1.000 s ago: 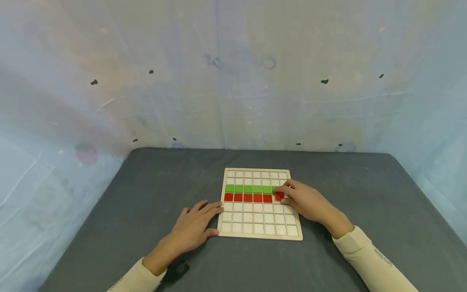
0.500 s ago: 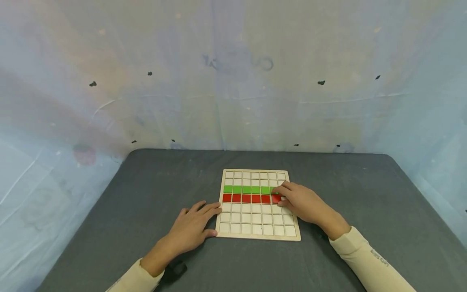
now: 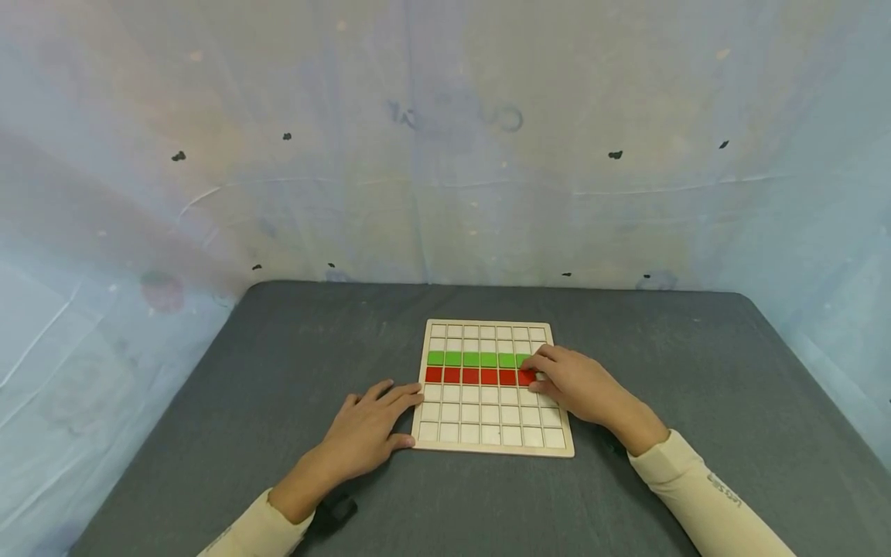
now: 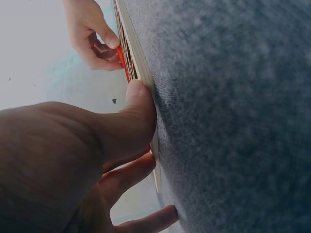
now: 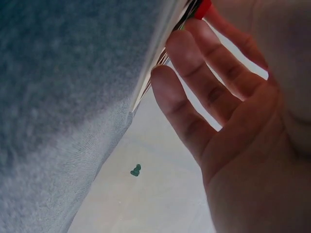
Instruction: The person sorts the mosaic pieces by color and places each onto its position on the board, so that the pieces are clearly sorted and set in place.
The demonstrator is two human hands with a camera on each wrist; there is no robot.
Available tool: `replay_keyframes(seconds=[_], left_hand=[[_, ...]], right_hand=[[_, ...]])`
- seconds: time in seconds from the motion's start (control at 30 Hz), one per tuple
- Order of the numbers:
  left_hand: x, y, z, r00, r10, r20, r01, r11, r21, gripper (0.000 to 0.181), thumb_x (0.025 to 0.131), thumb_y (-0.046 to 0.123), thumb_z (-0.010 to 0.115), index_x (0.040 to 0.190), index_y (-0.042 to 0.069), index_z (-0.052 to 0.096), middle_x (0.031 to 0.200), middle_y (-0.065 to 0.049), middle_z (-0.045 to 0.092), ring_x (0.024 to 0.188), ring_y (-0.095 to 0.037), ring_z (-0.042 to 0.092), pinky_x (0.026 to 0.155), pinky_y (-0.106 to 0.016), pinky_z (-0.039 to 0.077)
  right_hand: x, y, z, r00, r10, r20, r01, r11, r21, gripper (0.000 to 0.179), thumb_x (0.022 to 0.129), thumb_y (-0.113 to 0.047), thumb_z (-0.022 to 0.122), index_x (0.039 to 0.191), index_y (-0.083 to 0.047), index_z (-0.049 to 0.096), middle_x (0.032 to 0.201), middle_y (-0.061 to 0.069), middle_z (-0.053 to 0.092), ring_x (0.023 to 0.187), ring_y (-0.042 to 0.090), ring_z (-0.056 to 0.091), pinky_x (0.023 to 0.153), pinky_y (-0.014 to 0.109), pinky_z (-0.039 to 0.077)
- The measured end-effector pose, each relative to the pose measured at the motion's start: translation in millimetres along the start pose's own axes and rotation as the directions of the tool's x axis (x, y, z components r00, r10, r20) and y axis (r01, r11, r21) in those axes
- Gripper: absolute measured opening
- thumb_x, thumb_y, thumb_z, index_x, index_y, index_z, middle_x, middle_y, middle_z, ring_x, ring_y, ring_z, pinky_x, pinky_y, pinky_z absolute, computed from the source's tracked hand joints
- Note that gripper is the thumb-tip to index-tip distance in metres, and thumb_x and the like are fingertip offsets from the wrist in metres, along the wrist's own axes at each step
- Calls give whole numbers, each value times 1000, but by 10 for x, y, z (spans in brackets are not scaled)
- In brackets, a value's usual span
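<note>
A light wooden board with a grid of square cells lies on the dark table. One row across it holds green tiles; just nearer runs a row of red tiles. My right hand pinches a red tile between thumb and fingers at the right end of the red row. That tile also shows in the right wrist view as a red piece by the fingertips. My left hand rests at the board's left edge, its fingers and thumb touching the rim.
The grey table extends around the board on every side. A pale hanging sheet with dark spots rises behind and beside it. A small dark object lies under the left wrist.
My right hand has shifted slightly left and set the red tile flatter, in line against the end of the red row. The left hand keeps its place on the board's edge.
</note>
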State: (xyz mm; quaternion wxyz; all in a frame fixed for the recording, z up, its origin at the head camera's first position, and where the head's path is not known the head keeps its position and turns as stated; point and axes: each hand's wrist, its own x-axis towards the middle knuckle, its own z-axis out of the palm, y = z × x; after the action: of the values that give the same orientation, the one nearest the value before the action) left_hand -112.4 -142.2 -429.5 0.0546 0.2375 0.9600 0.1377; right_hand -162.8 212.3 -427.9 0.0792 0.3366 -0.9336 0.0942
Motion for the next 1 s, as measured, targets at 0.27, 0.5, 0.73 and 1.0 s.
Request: replay_keyframes(seconds=[0.27, 0.5, 0.73, 1.0], left_hand=[[-4, -2, 7, 1000, 8, -5, -8, 1000, -1, 63, 87, 40, 73, 145, 25, 53, 155, 6, 46, 143, -35, 40, 99, -63, 39], [8, -11, 8, 1000, 3, -4, -3, 1000, -1, 63, 88, 41, 73, 145, 26, 52, 155, 7, 45, 144, -34, 40, 100, -63, 38], [1, -5, 2, 1000, -3, 1, 3, 1000, 3, 63, 88, 42, 73, 145, 27, 52, 155, 8, 45, 144, -34, 40, 100, -63, 39], [-4, 2, -4, 1000, -4, 4, 4, 1000, -2, 63, 88, 41, 73, 145, 26, 52, 155, 7, 44, 144, -35, 40, 100, -63, 39]], right_hand=[[2, 8, -12, 998, 46, 32, -48, 997, 58, 29, 94, -28, 70, 120, -17, 69, 111, -2, 66, 88, 10, 62, 76, 33, 53], [5, 4, -19, 998, 53, 33, -55, 996, 65, 26, 94, -26, 71, 119, -19, 70, 110, -3, 66, 86, 8, 61, 73, 31, 52], [6, -13, -19, 998, 55, 36, -57, 996, 72, 26, 95, -24, 70, 120, -18, 70, 112, -2, 66, 90, 10, 63, 76, 33, 53], [0, -12, -23, 998, 49, 38, -52, 996, 70, 26, 94, -24, 71, 119, -19, 70, 111, -2, 66, 87, 9, 62, 75, 31, 53]])
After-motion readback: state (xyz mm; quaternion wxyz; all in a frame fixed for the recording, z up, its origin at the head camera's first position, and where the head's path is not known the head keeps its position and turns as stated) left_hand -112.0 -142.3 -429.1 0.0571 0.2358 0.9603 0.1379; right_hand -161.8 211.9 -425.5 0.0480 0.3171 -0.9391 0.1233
